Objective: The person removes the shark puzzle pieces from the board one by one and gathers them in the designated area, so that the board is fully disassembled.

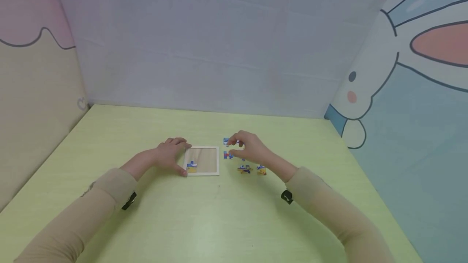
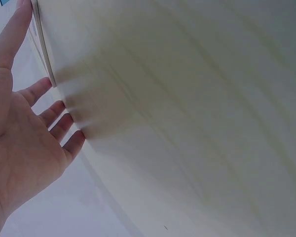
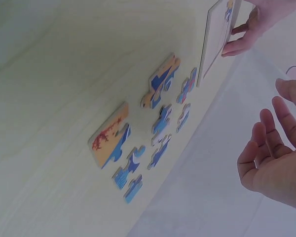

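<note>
My left hand (image 1: 169,153) rests at the left side of a square wooden puzzle frame (image 1: 218,161), thumb at the near corner and index finger at the far corner. In the left wrist view, the left hand's (image 2: 27,140) other fingertips meet the tabletop beside the frame. One blue and yellow puzzle piece (image 1: 191,169) lies in the frame's near left corner. Above the loose pieces hovers my right hand (image 1: 251,147), fingers loosely bent and nothing between them. Below it lie several loose pieces, including an orange one with red coral (image 3: 106,138) and a blue one (image 1: 227,156).
The light yellow-green table (image 1: 204,218) carries the frame and pieces. A pale curtain (image 1: 226,52) hangs behind it. At the right stands a wall panel with a cartoon rabbit (image 1: 365,88), and a painted panel (image 1: 36,100) borders the left.
</note>
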{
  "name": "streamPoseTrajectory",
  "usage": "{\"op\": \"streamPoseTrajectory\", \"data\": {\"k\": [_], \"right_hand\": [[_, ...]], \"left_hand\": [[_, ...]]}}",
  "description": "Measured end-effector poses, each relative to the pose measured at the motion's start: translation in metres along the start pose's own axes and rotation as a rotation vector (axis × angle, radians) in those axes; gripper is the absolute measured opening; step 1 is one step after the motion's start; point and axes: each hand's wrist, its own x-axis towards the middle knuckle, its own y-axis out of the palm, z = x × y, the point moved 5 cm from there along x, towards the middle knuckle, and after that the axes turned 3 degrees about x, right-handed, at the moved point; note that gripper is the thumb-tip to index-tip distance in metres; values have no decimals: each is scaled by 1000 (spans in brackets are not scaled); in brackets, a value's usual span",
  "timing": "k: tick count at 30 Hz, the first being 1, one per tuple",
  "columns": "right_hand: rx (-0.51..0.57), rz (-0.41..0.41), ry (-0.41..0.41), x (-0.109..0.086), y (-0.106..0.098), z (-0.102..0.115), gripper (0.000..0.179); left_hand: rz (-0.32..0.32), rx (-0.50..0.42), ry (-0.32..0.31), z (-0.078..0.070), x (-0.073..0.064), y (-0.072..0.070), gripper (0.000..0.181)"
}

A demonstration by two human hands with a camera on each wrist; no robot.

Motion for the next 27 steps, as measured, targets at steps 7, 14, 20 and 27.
{"op": "streamPoseTrajectory", "data": {"k": [7,14,20,27], "right_hand": [[22,0,-23,12,14,11,30],[91,85,-15,23,30,17,35],[141,196,13,32,52,14,37],[134,321,5,40,75,13,39]], "left_hand": [[2,-4,-4,4,2,3,101],[-10,15,-1,5,4,4,101],[-7,33,-4,8,3,6,101],[-9,25,6,8,1,5,102]]}}
